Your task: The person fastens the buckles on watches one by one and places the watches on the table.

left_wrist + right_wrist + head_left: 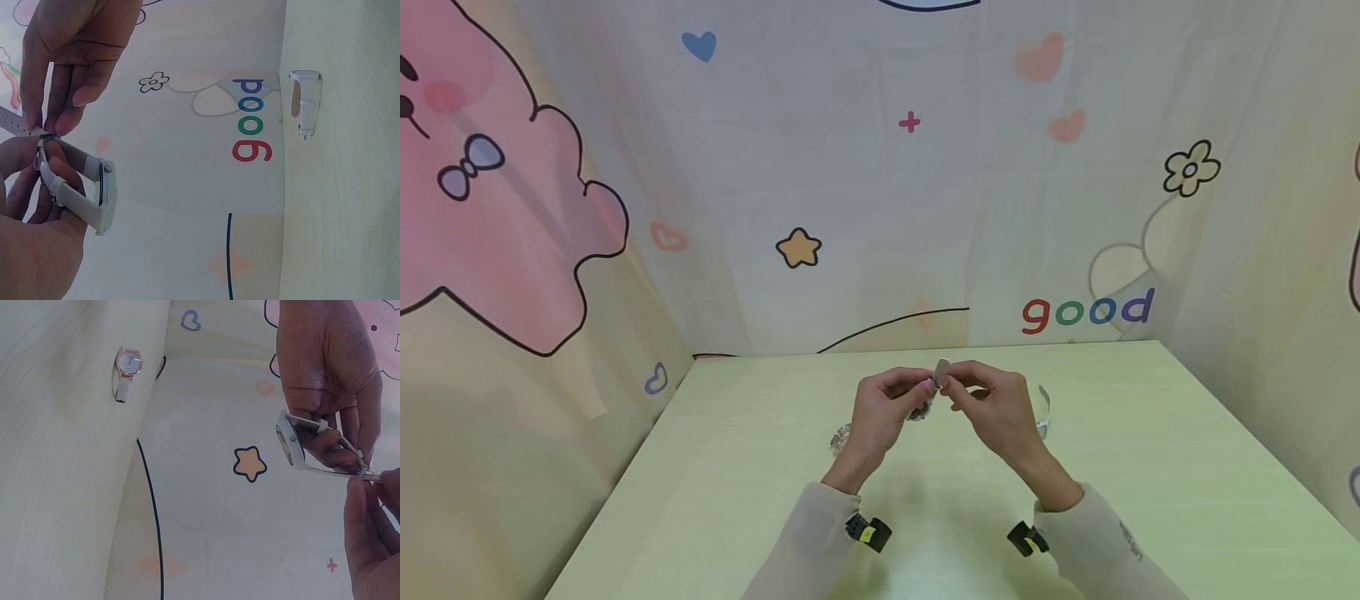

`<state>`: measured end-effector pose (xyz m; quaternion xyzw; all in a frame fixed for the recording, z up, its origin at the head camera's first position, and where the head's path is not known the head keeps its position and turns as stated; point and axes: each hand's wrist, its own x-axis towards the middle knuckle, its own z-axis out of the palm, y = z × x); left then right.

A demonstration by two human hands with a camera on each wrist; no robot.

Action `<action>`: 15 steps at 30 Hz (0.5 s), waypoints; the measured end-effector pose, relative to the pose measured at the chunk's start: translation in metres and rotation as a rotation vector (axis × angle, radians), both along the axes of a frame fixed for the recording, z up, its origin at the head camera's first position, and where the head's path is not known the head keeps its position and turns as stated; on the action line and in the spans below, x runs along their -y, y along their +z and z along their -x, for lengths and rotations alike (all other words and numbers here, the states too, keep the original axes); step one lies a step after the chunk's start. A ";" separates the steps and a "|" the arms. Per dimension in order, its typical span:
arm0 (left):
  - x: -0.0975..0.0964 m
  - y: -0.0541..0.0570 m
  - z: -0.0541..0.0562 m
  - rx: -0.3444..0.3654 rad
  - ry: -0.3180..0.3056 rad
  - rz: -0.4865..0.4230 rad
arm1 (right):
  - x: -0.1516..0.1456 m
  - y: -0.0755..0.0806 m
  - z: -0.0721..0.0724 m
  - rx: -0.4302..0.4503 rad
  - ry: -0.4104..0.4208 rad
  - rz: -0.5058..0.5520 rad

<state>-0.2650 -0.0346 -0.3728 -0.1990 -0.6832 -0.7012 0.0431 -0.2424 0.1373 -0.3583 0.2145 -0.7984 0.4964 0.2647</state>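
A white-strapped wristwatch (107,197) is held up above the table between both hands, its strap bent into a loop. My left hand (877,408) grips the strap near the buckle, with fingers inside the loop in the left wrist view. The strap's free end (14,122), dotted with holes, passes through the buckle area. My right hand (1000,407) pinches that end between thumb and forefinger, close to the left fingertips. The watch case (289,444) hangs on the near side of the hands. Fingers partly hide the buckle.
On the pale green table (760,500), a rose-gold watch (130,364) with a light strap stands left of my left wrist. Another white-strapped watch (309,100) stands to the right of my right hand. A printed curtain (865,167) hangs behind the table.
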 end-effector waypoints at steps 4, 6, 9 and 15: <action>0.000 -0.001 0.001 -0.002 0.002 0.006 | 0.000 0.000 0.000 -0.006 0.000 -0.012; 0.000 -0.001 0.001 -0.003 0.003 0.007 | 0.000 0.000 -0.001 -0.009 0.000 -0.022; 0.000 -0.001 0.000 0.004 0.001 0.004 | 0.000 0.000 -0.001 -0.025 -0.005 -0.041; 0.002 0.001 -0.001 0.018 -0.014 -0.020 | -0.002 -0.001 -0.001 -0.045 -0.001 -0.061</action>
